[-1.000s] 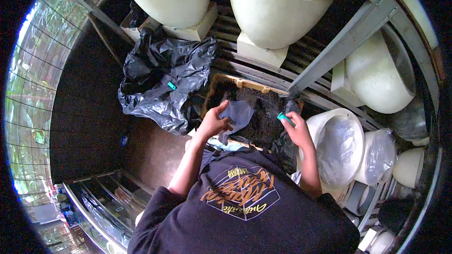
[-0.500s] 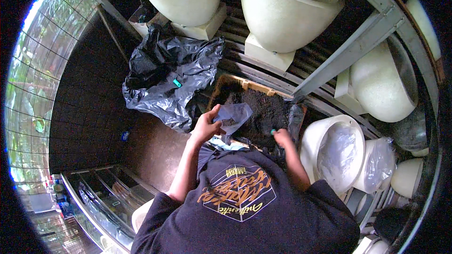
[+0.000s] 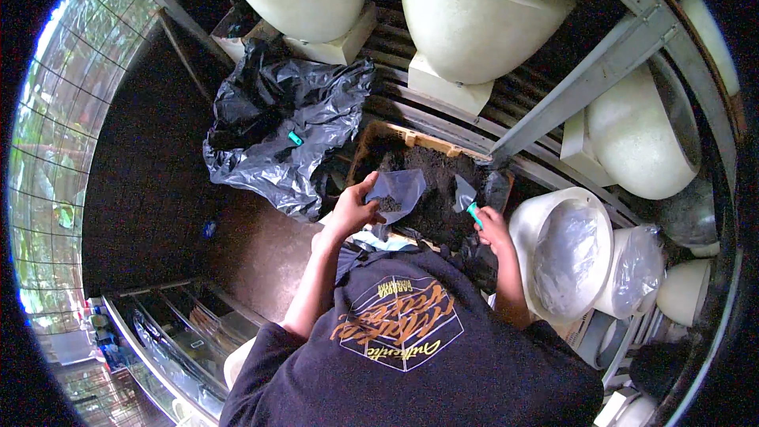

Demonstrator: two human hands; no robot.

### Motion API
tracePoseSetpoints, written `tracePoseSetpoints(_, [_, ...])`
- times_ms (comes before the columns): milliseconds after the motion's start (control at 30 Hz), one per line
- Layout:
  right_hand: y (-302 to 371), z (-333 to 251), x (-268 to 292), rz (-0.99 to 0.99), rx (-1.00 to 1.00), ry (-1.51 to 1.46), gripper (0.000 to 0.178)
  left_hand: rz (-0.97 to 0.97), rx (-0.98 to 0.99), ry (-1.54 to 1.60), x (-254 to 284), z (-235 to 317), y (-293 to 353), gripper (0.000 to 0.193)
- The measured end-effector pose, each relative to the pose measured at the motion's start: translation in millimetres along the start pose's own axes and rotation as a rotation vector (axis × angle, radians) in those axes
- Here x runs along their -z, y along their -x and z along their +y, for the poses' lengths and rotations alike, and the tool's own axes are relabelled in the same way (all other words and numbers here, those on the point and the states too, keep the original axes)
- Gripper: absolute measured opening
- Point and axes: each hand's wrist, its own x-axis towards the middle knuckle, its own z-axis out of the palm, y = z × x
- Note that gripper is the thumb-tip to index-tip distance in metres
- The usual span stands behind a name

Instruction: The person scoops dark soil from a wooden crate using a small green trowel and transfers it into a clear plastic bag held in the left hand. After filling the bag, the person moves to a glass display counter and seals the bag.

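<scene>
My left hand (image 3: 354,209) is closed on the edge of a clear plastic bag (image 3: 405,187), which has some dark soil in its bottom. Its mouth gapes toward the far right. In my right hand (image 3: 493,231) is a small trowel (image 3: 467,197) with a turquoise handle and a grey pointed blade, raised over the soil. A yellowish crate (image 3: 431,141) full of dark soil (image 3: 431,213) lies in front of me, beneath both hands. The bag hangs over the crate's left part, apart from the trowel.
A crumpled black plastic bag (image 3: 265,122) with a small turquoise object (image 3: 296,138) on it lies left of the crate. Large cream pots (image 3: 482,24) stand on a slatted rack beyond. At right are more pots (image 3: 526,245), one lined with clear plastic, and a slanting metal post (image 3: 581,91).
My right hand has drawn back toward me and to the right, lifting the trowel so its blade now shows. My left hand and the plastic bag have barely moved.
</scene>
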Motion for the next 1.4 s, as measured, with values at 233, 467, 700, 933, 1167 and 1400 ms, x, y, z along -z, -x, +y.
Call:
tracePoseSetpoints(233, [49.2,-81.6,-43.7,0.019,0.77,0.28,0.019,-0.026,-0.075,-0.106,-9.4,6.4,-24.8,0.062])
tracePoseSetpoints(467, [-9.8,-32.0,-4.0,0.289,0.672,0.516,0.019,0.01,-0.059,-0.107,4.7,-2.8,-14.3,0.067])
tracePoseSetpoints(700, [-107.8,97.4,-2.3,0.049,-0.204,0.475,0.034,0.009,-0.01,-0.026,15.5,-2.7,1.7,0.065])
tracePoseSetpoints(933, [-117.5,131.4,-26.6,-0.079,-0.266,0.03,0.028,0.055,-0.115,-0.083,10.1,-14.0,4.3,0.066])
tracePoseSetpoints(1167, [-38.8,49.6,-13.2,-0.08,-0.206,-0.202,0.023,0.016,-0.069,-0.06,3.3,0.1,2.3,0.066])
tracePoseSetpoints(1400, [21.1,-46.1,-27.0,-0.092,0.427,0.154,0.015,0.006,-0.094,0.004,-10.3,-6.5,-15.1,0.065])
